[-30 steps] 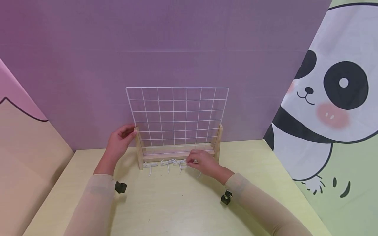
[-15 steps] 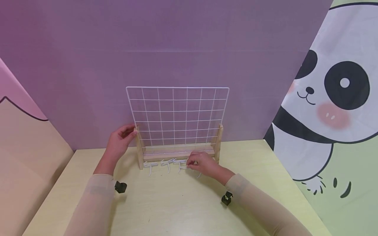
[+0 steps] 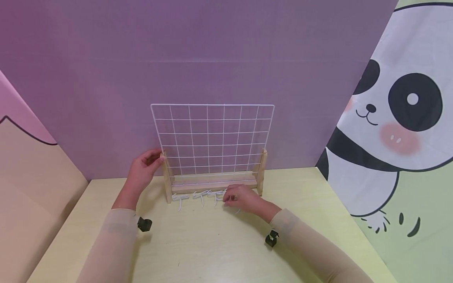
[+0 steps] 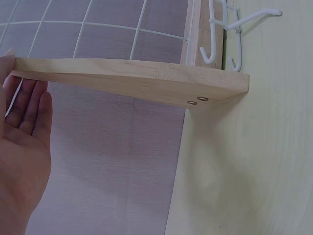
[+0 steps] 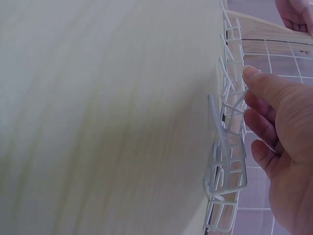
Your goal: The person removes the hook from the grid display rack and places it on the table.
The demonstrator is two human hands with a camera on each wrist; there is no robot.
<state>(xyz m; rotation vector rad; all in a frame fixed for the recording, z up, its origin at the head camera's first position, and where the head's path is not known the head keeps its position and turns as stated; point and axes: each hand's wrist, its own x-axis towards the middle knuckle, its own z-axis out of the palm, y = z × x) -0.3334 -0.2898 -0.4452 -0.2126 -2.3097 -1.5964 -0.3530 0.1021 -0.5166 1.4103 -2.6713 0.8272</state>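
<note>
My left hand [image 3: 141, 169] grips the top of the left wooden upright [image 3: 166, 177] of a stand. In the left wrist view, the thumb lies on one side of the wood and the fingers behind it. The stand holds up a white wire grid panel [image 3: 216, 133]. White wire hooks [image 3: 180, 197] lie in a row along the stand's front base bar [image 3: 198, 187]. My right hand [image 3: 244, 198] is over the right part of that row. In the right wrist view, its thumb and fingertips are apart, right at the hooks [image 5: 230, 166]. It covers some hooks in the head view.
The stand is on a pale wooden table [image 3: 205, 243], close to a purple backdrop [image 3: 212, 51]. A panda picture [image 3: 407, 118] covers the wall on the right. Small black devices [image 3: 144, 224] sit at both wrists.
My right hand has shifted slightly toward the front of the table, and its thumb and fingertips have shifted at the hooks. The left hand and stand have stayed in place.
</note>
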